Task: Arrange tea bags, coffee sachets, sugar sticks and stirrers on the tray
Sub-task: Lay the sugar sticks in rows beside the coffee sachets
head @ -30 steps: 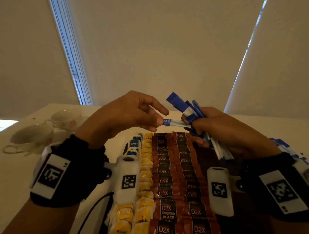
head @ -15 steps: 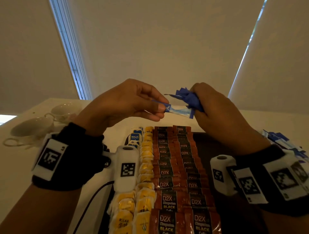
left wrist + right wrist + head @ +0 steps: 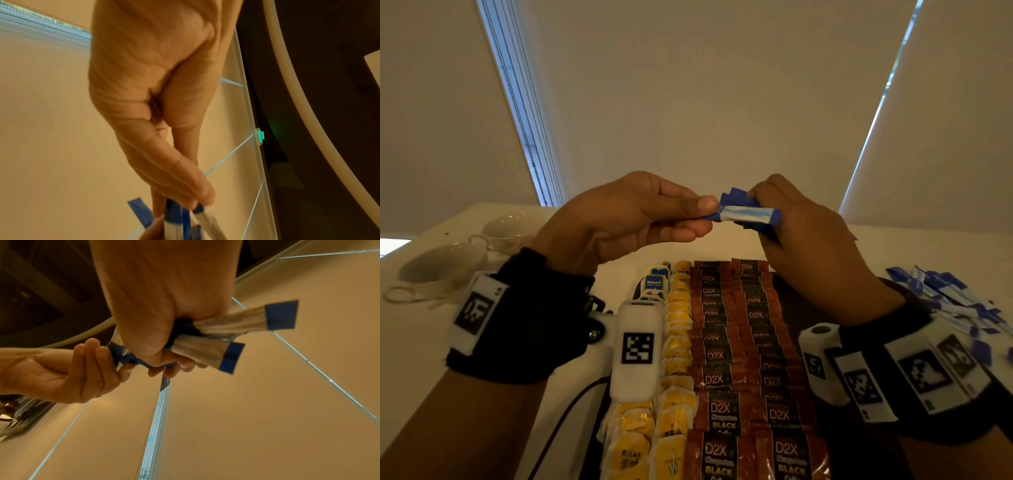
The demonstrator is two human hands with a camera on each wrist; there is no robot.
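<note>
Blue-white sugar sticks (image 3: 746, 214) fill the right hand (image 3: 804, 240); left hand (image 3: 619, 219) pinches one end. Only the right wrist view shows the bundle's far ends (image 3: 232, 321).

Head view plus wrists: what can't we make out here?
- Blue-and-white sugar sticks: count hidden inside the right hand, all views.
- Dark tray: right part covered by the right forearm, head view.
- Loose sugar sticks at right: blurred, cut by the edge.
- Left hand: pinch blurred, left wrist view.
</note>
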